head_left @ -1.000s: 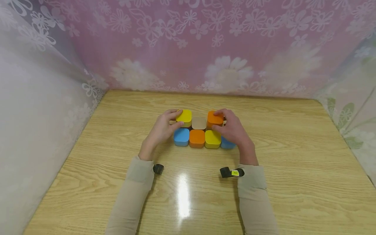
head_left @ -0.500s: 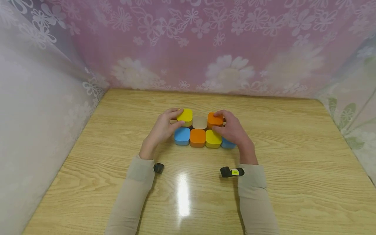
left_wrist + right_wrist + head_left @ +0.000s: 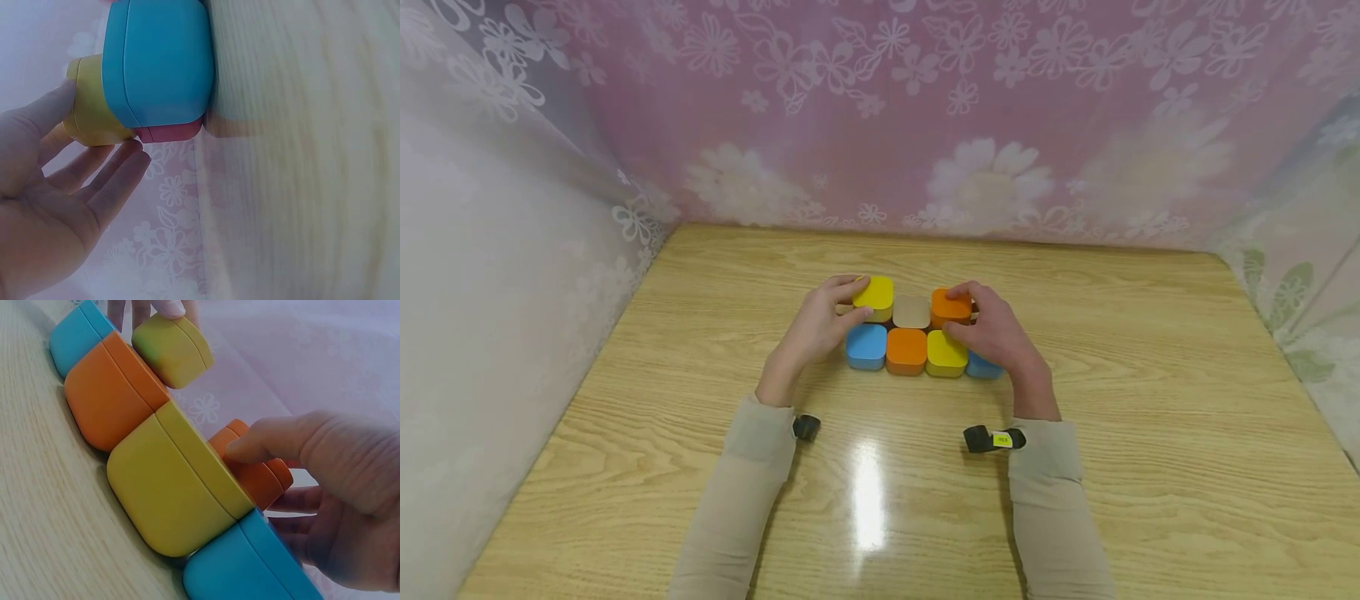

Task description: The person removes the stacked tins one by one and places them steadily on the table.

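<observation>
The left hand (image 3: 811,332) pinches the raised yellow block (image 3: 875,293); the right hand (image 3: 992,335) pinches the raised orange block (image 3: 950,307). Both sit on the back row, behind the front row of blocks (image 3: 906,351) on the table (image 3: 1120,433). Risk: uneven pull or a sideways nudge likely shifts neighbouring blocks and breaks alignment.

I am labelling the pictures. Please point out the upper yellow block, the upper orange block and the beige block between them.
upper yellow block (image 3: 876,292), head view, on its top face.
upper orange block (image 3: 951,305), head view, on its top face, below the right hand's fingertips.
beige block (image 3: 912,312), head view, on the middle of its top.
</observation>
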The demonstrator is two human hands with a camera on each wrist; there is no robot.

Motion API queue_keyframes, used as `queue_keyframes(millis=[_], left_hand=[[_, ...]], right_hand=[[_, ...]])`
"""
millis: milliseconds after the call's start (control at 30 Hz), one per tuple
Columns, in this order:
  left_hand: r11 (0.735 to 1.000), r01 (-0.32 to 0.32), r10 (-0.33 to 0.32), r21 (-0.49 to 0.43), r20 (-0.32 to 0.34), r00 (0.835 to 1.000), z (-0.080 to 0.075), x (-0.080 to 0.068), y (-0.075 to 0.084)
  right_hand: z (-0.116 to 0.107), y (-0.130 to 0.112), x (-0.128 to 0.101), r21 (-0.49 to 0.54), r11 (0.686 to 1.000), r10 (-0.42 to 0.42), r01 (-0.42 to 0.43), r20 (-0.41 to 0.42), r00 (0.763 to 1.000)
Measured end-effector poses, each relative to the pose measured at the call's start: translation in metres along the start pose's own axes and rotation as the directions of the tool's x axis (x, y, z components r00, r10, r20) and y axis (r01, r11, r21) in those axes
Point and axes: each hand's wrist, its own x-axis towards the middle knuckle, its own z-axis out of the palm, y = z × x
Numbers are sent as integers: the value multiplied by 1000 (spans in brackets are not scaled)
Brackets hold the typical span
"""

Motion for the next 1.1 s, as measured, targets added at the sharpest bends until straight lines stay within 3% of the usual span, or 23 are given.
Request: queue_keyframes(millis=[1100], left_hand=[[1000, 4, -4, -13, 9, 1000, -1, 0, 0]], right_hand=[[2, 1, -1, -13, 997, 80, -80, 53, 995]])
